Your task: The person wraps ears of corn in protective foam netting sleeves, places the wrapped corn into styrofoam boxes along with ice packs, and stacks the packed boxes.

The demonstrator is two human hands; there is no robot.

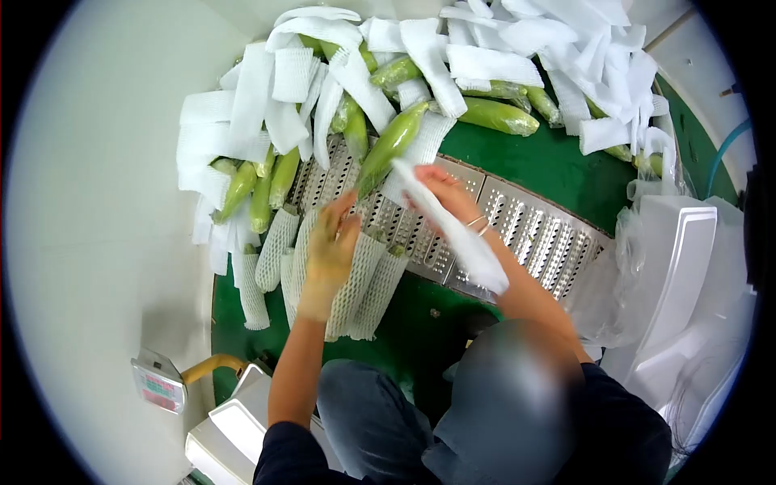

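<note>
My right hand (444, 194) is closed on a white foam net sleeve (457, 234), which slants down to the right. My left hand (335, 238) is smeared by motion, its fingertips at the lower end of a long green vegetable in clear film (392, 149). Whether those fingers grip it I cannot tell. That vegetable lies tilted, with another foam sleeve (428, 144) partly under it. Below and around my left hand, several sleeved vegetables (380, 291) stand side by side, with green stem ends showing at the top.
Several loose foam sleeves (558, 36) and film-wrapped vegetables (497, 115) are heaped along the back and left. A perforated metal plate (525, 234) crosses the green surface (550, 170). White foam boxes (663, 275) stand at right; a scale display (159, 384) is at lower left.
</note>
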